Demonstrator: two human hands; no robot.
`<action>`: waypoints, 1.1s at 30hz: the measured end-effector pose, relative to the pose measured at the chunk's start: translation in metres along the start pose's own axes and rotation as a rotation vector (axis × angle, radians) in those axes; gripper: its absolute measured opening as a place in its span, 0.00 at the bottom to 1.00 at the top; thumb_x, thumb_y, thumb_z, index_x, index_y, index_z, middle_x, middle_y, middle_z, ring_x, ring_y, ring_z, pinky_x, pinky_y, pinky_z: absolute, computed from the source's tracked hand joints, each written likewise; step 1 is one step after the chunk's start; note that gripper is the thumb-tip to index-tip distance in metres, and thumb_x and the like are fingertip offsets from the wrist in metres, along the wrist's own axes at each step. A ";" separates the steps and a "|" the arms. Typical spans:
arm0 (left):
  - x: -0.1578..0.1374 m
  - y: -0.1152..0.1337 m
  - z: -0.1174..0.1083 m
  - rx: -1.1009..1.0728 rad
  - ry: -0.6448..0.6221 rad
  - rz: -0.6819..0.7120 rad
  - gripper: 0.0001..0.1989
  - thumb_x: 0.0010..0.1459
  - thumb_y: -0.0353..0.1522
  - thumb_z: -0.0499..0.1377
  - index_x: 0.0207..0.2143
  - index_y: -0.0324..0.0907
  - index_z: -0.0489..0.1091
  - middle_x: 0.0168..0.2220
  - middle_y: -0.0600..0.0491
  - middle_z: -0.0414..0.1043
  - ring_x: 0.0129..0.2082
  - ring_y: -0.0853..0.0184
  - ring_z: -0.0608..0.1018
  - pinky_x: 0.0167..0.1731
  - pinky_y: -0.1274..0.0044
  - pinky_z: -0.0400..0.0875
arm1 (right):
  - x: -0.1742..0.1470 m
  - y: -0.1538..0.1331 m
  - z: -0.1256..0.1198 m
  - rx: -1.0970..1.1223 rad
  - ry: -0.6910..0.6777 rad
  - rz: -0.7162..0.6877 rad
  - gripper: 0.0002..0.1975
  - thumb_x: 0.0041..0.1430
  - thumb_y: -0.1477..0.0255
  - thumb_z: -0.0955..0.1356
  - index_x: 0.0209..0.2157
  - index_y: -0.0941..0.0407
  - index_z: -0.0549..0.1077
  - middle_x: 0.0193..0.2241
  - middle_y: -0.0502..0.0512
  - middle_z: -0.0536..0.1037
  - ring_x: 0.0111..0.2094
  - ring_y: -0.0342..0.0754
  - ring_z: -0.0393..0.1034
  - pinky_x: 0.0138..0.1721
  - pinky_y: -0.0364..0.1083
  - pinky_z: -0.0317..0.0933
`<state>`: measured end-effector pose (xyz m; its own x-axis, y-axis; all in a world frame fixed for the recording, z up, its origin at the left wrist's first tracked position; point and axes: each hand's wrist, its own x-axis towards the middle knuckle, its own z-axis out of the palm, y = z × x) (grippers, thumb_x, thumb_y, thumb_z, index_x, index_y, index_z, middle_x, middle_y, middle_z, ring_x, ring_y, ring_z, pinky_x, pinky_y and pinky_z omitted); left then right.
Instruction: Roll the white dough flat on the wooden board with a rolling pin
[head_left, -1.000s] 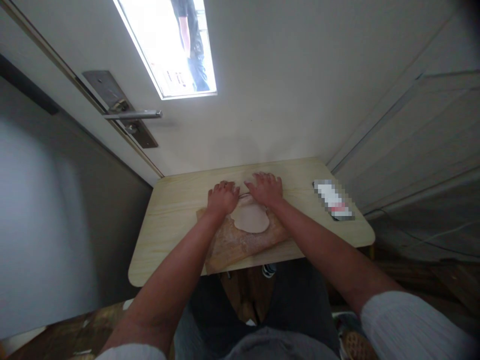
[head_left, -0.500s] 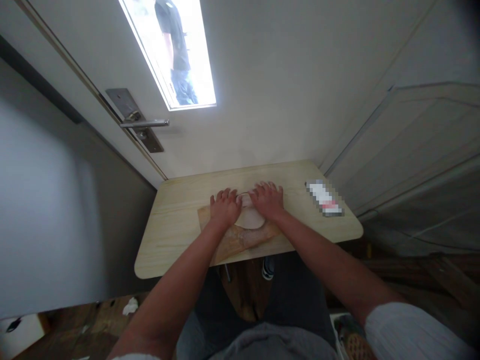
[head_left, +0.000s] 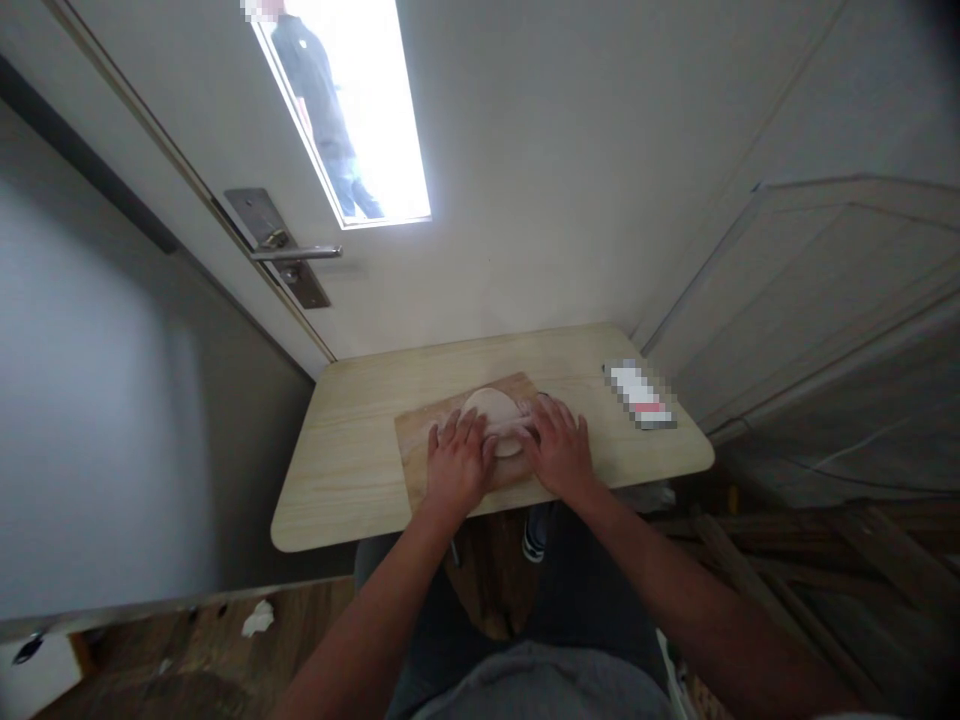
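A round, flat sheet of pale dough (head_left: 489, 402) lies on a wooden board (head_left: 420, 450). Across it runs a whitish rolling pin (head_left: 508, 427), its middle showing between my hands. My left hand (head_left: 459, 455) rests over the pin's left end, fingers stretched forward and spread. On the right end lies my right hand (head_left: 559, 445), its fingers likewise extended, not wrapped round the pin. Both hands cover the pin's ends and part of the dough's near side.
The board sits on a light wooden table (head_left: 337, 450) against a door with a metal handle (head_left: 300, 252). A blurred-out phone-like object (head_left: 641, 395) lies on the table's right. A person (head_left: 319, 95) stands beyond the door's window. Crumpled white paper (head_left: 259, 618) is on the floor.
My hands and the rolling pin have come back towards me, from the dough's far edge to its nearer half. The dough's far part and the board's back corner now show.
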<state>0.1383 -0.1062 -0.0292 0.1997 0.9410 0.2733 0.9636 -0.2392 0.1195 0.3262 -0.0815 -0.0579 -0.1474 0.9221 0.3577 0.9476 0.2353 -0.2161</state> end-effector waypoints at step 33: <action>0.049 -0.023 0.009 0.019 -0.074 -0.097 0.26 0.70 0.46 0.39 0.62 0.50 0.64 0.66 0.51 0.61 0.66 0.53 0.61 0.63 0.53 0.53 | 0.068 -0.010 0.015 -0.037 -0.058 -0.002 0.24 0.71 0.58 0.55 0.58 0.52 0.69 0.63 0.58 0.67 0.63 0.61 0.53 0.61 0.64 0.42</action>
<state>0.1274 -0.0527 -0.0276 0.1169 0.9749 0.1896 0.9821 -0.1419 0.1238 0.3028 -0.0164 -0.0449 -0.1647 0.9382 0.3043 0.9569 0.2268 -0.1814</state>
